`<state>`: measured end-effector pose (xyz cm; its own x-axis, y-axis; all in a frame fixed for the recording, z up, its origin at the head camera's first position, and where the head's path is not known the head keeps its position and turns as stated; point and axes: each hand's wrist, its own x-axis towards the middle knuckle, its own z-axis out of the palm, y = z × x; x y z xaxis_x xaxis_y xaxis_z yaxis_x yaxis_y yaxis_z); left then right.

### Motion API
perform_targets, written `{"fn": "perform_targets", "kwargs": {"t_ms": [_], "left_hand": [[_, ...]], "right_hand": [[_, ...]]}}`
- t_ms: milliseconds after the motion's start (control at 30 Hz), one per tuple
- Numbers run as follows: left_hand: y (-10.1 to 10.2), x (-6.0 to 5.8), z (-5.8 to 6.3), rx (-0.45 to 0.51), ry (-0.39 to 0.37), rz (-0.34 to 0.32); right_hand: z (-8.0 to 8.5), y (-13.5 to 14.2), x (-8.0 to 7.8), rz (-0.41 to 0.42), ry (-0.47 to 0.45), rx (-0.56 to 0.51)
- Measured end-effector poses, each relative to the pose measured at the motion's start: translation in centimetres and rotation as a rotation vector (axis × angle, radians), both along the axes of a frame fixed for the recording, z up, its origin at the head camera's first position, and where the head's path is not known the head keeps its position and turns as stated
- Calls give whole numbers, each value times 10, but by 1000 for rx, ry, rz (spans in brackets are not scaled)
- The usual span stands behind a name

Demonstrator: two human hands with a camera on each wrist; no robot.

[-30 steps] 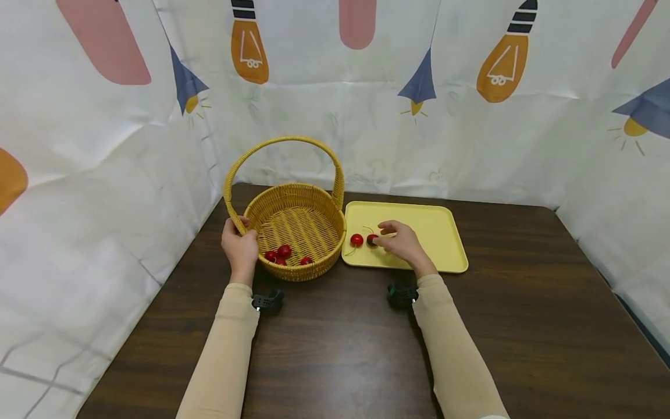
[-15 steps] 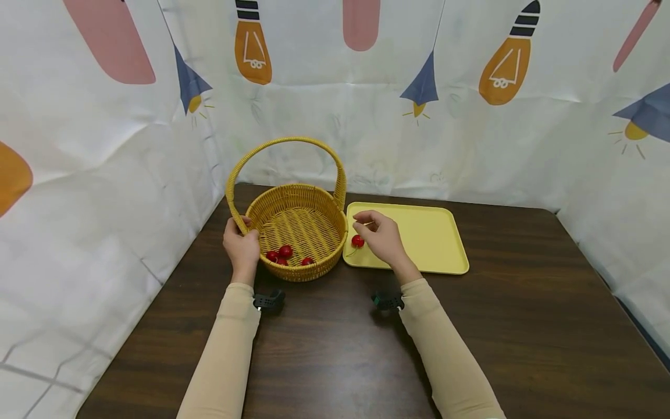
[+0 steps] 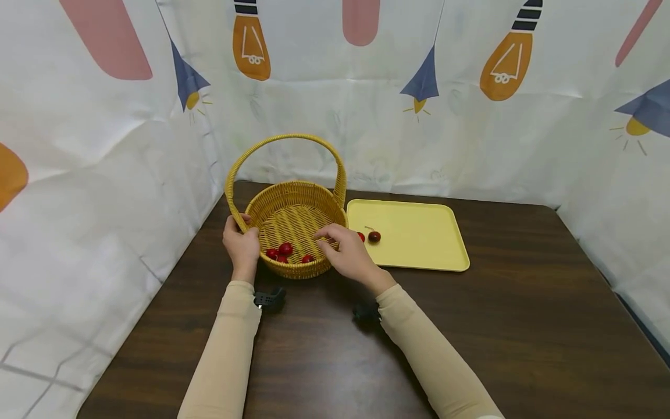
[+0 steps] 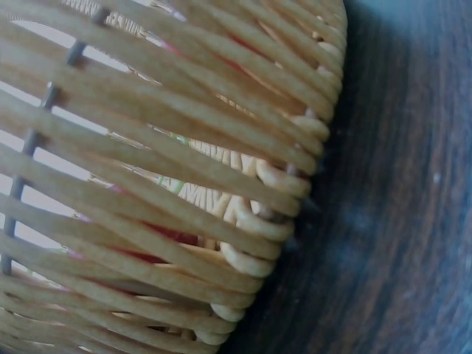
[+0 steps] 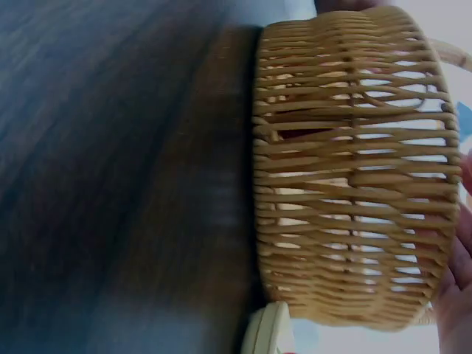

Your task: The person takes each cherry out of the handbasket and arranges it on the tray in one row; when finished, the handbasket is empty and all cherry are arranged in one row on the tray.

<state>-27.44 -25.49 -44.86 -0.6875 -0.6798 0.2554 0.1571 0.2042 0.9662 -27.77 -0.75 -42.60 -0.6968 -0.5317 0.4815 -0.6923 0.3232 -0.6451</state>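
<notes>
My left hand (image 3: 242, 247) grips the yellow wicker basket (image 3: 293, 272) at its left side, by the foot of the handle (image 3: 232, 195). Several red cherries (image 3: 285, 248) lie near the front inside the basket. My right hand (image 3: 348, 253) is over the basket's right rim, fingers bent toward the thumb and pointing inward. I cannot tell whether anything is between its fingertips. Beyond the knuckles, a dark cherry (image 3: 374, 237) with its stem and a partly hidden red cherry (image 3: 362, 236) lie on the yellow tray (image 3: 419, 233). Basket weave (image 4: 184, 169) fills much of the left wrist view.
The tray stands right beside the basket on a dark wooden table (image 3: 324, 361). A white cloth printed with lamps and bulbs (image 3: 377, 139) rises behind the table and along its sides. Each wrist wears a black device, such as the left one (image 3: 269, 298).
My right hand has moved left from over the tray to the basket's right rim. The dark cherry, hidden half a second ago, shows again on the tray. My left hand keeps its hold.
</notes>
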Motion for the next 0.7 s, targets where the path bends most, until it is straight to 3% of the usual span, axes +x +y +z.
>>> {"fn": "perform_targets", "kwargs": {"t_ms": [100, 267, 467, 700], "left_hand": [[-1, 2, 1, -12, -9, -3], [0, 3, 1, -21, -16, -8], [-1, 3, 1, -11, -3, -2], [0, 3, 1, -11, -28, 13]], "right_hand": [[1, -9, 2, -56, 20, 74], [13, -24, 2, -64, 65, 378], [30, -35, -8, 29, -92, 643], [40, -40, -21, 238, -250, 756]]}}
